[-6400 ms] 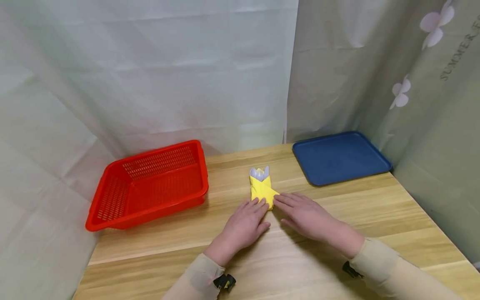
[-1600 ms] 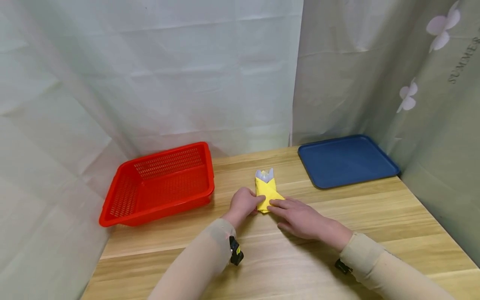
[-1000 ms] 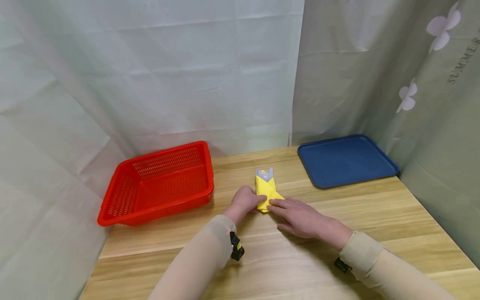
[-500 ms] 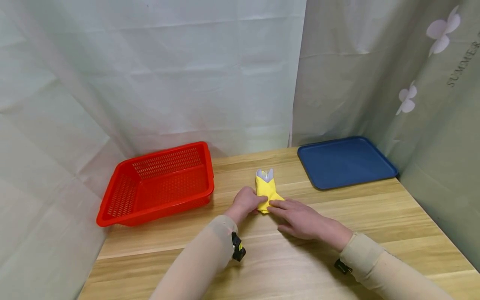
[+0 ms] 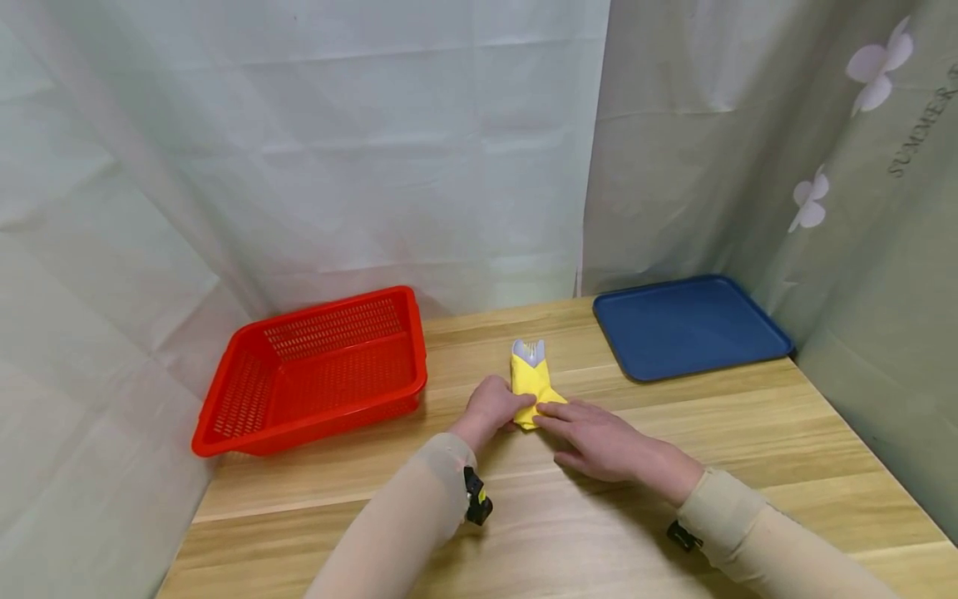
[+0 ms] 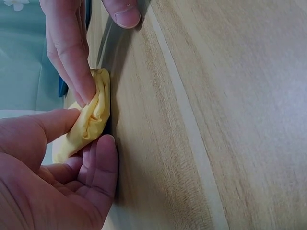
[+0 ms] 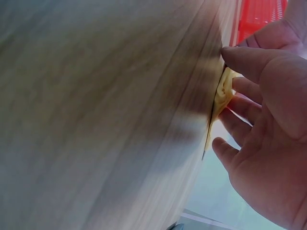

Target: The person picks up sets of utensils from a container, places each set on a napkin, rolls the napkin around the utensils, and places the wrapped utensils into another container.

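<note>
A yellow napkin point(image 5: 528, 379) is wrapped around pale plastic cutlery point(image 5: 528, 352) on the table, with a fork's tines and other ends showing at the top. My left hand point(image 5: 494, 404) pinches the napkin's lower left side, thumb on top and fingers curled by its edge. In the left wrist view, the folded lower end of the napkin point(image 6: 91, 122) lies between that thumb and the fingers. My right hand point(image 5: 602, 443) rests its nearly straight fingertips on the lower right part and the pointed flap. Its thumb is apart from the napkin, as the right wrist view shows.
A red plastic basket point(image 5: 310, 431) with perforated sides stands at the left of the wooden table point(image 5: 569, 532). At the back right lies a blue tray point(image 5: 692, 329). Pale curtains point(image 5: 374, 166) hang behind and along both sides.
Since the oldest frame, my left hand has gone from lying flat on the napkin to pinching its left side. My right fingers have shifted left onto it. The cutlery ends sit closer together.
</note>
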### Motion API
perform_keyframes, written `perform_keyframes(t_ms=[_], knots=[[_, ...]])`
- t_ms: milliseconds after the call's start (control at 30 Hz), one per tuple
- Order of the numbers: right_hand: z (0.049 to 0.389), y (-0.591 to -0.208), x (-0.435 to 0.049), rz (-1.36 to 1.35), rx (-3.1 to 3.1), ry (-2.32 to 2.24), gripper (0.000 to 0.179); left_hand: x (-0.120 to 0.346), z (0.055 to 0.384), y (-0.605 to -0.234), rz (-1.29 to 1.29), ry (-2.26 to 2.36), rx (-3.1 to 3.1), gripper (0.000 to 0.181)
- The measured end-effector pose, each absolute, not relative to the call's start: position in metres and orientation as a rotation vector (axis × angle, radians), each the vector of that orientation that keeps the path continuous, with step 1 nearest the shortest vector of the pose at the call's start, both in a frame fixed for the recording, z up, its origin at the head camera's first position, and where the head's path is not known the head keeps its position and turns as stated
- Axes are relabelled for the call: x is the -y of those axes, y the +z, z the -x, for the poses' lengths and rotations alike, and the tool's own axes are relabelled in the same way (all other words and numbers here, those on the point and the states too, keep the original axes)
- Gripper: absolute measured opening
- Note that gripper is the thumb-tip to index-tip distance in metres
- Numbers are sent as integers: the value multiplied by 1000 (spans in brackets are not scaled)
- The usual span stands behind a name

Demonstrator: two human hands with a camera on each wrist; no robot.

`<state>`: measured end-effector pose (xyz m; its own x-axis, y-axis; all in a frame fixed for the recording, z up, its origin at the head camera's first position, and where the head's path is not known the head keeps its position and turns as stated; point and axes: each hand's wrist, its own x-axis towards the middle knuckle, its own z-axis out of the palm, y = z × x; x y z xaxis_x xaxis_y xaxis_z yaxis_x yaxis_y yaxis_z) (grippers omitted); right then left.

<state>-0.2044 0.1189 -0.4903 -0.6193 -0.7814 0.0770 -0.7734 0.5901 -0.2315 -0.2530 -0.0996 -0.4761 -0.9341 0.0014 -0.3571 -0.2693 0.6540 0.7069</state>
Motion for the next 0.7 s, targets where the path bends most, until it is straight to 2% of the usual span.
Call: perform_keyframes(t_ms=[700], knots=[[200,-492,-119,1308,-2761,-437,64,97,249,-477,214,1346,-2479,24]])
